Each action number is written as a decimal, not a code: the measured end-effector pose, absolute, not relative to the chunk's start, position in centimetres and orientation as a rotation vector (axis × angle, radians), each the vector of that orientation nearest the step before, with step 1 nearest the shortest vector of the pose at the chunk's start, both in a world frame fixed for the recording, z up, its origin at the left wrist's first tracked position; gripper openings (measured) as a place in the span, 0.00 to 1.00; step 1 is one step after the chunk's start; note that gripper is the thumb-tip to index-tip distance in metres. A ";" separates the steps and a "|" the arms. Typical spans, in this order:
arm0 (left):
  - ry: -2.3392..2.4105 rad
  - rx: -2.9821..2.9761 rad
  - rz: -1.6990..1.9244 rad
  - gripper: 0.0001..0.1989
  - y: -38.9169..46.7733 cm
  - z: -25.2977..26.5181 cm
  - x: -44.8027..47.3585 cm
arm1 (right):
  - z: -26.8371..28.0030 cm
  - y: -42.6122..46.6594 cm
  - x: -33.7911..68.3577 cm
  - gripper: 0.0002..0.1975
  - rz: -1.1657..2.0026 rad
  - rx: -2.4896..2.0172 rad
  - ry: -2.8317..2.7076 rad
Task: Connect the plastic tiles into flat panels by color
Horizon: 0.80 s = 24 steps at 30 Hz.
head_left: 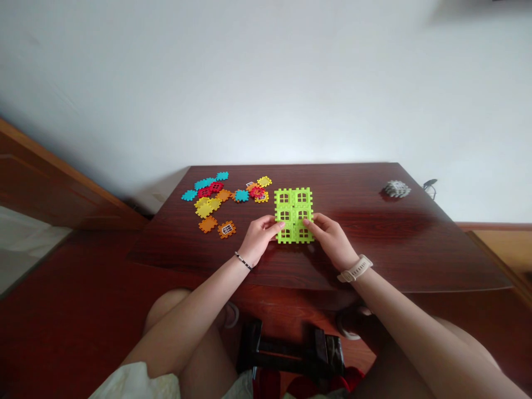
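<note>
A lime-green panel of interlocking building tiles (294,208), joined two across and three high with a window opening in each, is held up over the table between both hands. My left hand (260,237) pinches its lower left edge, thumb on the front face and fingers behind. On the opposite edge, my right hand (332,238) grips in the same way. The fingers behind the panel are partly hidden. Left of the panel lie loose tiles: an orange one with a white window (226,229), a plain orange one (208,224) and a blue one (241,195).
Yellow tiles (206,207), red tiles (210,190) and more blue tiles (204,183) lie at the table's left. A stack of grey tiles (397,189) stands at the far right of the dark wooden table (374,221). A white wall (291,83) rises behind.
</note>
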<state>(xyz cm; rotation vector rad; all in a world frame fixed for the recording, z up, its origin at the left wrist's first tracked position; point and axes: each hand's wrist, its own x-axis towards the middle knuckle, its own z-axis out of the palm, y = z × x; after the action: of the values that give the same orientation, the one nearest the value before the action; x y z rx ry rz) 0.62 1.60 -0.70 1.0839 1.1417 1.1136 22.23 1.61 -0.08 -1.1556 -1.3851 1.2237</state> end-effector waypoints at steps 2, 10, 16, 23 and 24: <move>1.130 1.098 1.126 0.21 1.5 -0.8 0.7 | -0.3 1.7 22.3 0.23 1.202 -1.155 -1.413; 1.127 1.200 1.177 0.20 1.2 -0.8 0.4 | 0.9 1.8 25.1 0.25 0.843 -1.196 -1.432; 1.099 1.214 1.163 0.20 1.1 -0.4 0.3 | 2.5 6.1 34.9 0.40 0.140 -1.541 -1.345; 1.072 1.234 1.147 0.20 1.1 -0.1 0.6 | 0.9 12.3 44.4 0.58 0.159 -2.124 -1.170; 1.067 1.238 1.148 0.19 1.2 -0.1 0.6 | 0.6 12.8 45.0 0.59 0.174 -2.140 -1.169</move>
<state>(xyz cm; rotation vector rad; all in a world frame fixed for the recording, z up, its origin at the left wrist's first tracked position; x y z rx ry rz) 0.58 1.15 -0.10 1.2383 1.0675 1.1480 44.95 12.85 0.59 -2.1396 -1.1685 0.1738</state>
